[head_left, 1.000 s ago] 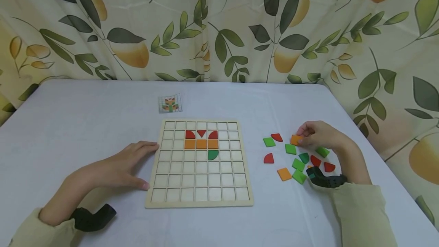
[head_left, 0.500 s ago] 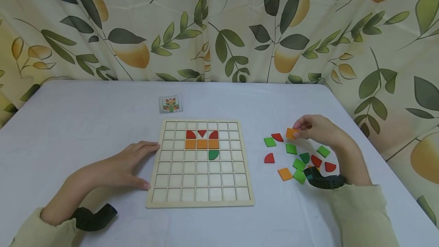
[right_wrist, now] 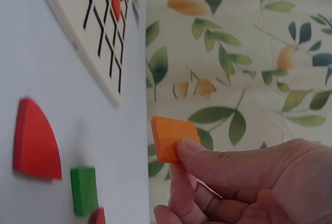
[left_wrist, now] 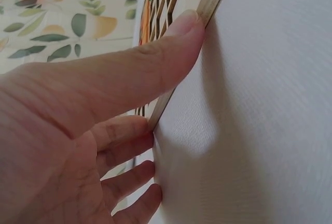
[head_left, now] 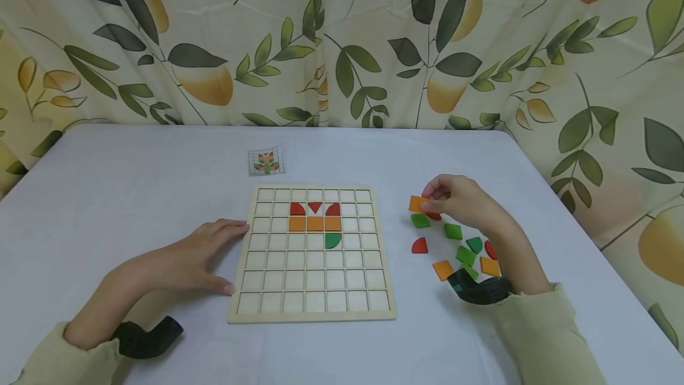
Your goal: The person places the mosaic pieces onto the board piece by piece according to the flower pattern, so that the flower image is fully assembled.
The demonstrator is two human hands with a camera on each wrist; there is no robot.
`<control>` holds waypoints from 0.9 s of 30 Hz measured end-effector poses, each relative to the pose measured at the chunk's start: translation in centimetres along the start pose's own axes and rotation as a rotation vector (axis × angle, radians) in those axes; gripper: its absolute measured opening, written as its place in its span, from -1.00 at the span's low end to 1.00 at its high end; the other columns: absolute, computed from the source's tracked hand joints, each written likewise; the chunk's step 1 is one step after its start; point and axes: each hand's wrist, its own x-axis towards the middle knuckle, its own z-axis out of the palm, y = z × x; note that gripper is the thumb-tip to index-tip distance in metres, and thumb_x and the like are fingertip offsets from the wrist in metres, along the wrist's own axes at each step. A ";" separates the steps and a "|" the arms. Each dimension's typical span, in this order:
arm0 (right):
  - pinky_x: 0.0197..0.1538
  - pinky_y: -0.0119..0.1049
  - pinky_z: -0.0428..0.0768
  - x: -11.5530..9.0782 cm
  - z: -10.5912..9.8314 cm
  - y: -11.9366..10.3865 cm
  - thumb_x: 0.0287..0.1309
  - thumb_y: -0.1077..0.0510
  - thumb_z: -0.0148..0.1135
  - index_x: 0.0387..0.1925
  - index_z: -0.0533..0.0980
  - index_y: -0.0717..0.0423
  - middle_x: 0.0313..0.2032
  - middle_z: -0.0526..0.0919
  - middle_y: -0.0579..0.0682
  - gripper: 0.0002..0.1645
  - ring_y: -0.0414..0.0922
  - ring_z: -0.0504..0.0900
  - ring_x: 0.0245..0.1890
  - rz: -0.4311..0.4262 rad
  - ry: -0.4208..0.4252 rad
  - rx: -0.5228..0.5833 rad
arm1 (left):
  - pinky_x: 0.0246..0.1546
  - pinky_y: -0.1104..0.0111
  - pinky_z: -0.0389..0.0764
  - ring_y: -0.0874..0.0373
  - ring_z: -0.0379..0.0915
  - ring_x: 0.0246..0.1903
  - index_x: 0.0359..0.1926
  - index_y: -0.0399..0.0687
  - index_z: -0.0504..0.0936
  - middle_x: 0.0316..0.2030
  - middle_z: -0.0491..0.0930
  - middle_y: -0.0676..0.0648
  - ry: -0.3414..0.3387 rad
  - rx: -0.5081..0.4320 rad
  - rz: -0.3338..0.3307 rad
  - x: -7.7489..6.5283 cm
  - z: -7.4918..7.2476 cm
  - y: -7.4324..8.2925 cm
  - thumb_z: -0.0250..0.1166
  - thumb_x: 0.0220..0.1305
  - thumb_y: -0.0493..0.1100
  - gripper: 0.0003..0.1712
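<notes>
A wooden grid board [head_left: 315,317] lies on the table with red, orange and green tiles set in its upper squares. The left hand [head_left: 187,260] rests at the board's left edge; its thumb and fingertips touch the rim, as the left wrist view also shows. To the right of the board, the right hand [head_left: 462,201] pinches an orange square tile [right_wrist: 168,136] between thumb and fingers, held above the table. Below that hand lie a green square tile [head_left: 420,220] and a red quarter-round tile [head_left: 419,246]. Another red tile is partly hidden under the fingers.
Several loose tiles spread to the right, among them a green square [head_left: 453,231] and an orange square [head_left: 443,270]; the right forearm covers some. A small pattern card [head_left: 266,161] lies behind the board. A leaf-printed curtain [head_left: 342,46] hangs at the table's back.
The right hand has lifted the orange square tile from among the loose tiles and carried it left, towards the board. The left hand has stayed at the board's edge.
</notes>
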 end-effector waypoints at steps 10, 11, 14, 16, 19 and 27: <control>-0.18 -0.28 0.58 0.1 2.6 -2.6 0.14 0.23 0.21 -0.17 0.43 0.28 -0.30 0.54 0.12 -0.75 -0.08 0.52 -0.33 -0.045 -0.021 0.103 | 0.22 -0.20 0.14 -0.25 -0.07 0.33 0.39 -0.13 0.08 0.37 0.03 -0.21 0.000 -0.002 -0.001 0.0 0.1 -0.1 0.37 -0.11 0.30 0.15; -0.16 -0.25 0.59 0.1 2.8 -2.8 0.15 0.24 0.20 -0.17 0.42 0.28 -0.30 0.54 0.12 -0.76 -0.08 0.54 -0.34 -0.049 -0.030 0.122 | 0.22 -0.20 0.14 -0.25 -0.07 0.33 0.39 -0.12 0.07 0.37 0.03 -0.21 0.000 -0.002 0.000 0.0 0.1 -0.1 0.37 -0.11 0.30 0.15; -0.15 -0.23 0.63 0.3 3.7 -3.6 0.17 0.26 0.17 -0.16 0.40 0.27 -0.31 0.54 0.11 -0.77 -0.09 0.58 -0.37 -0.063 -0.060 0.174 | 0.21 -0.19 0.14 -0.24 -0.07 0.33 0.39 -0.12 0.07 0.37 0.03 -0.20 0.001 -0.003 0.004 0.0 0.1 -0.1 0.37 -0.10 0.30 0.15; -0.16 -0.26 0.64 0.3 4.3 -4.1 0.18 0.26 0.17 -0.16 0.39 0.27 -0.32 0.54 0.11 -0.77 -0.10 0.59 -0.37 -0.075 -0.079 0.203 | 0.22 -0.19 0.14 -0.24 -0.07 0.33 0.39 -0.11 0.08 0.37 0.03 -0.19 0.001 -0.004 0.003 0.0 0.1 -0.1 0.37 -0.11 0.30 0.15; -0.18 -0.29 0.64 0.4 5.2 -4.7 0.17 0.28 0.18 -0.17 0.39 0.28 -0.33 0.53 0.11 -0.78 -0.11 0.59 -0.38 -0.104 -0.099 0.237 | 0.21 -0.19 0.15 -0.25 -0.06 0.33 0.38 -0.13 0.08 0.37 0.05 -0.21 0.006 -0.001 0.016 0.1 0.2 -0.2 0.37 -0.11 0.30 0.15; -0.19 -0.27 0.65 0.6 7.3 -6.2 0.14 0.32 0.18 -0.19 0.39 0.27 -0.35 0.49 0.09 -0.80 -0.09 0.55 -0.36 -0.176 -0.150 0.292 | 0.22 -0.19 0.14 -0.26 -0.08 0.33 0.39 -0.13 0.07 0.37 0.04 -0.22 0.001 0.001 0.014 0.2 0.2 -0.2 0.37 -0.10 0.29 0.15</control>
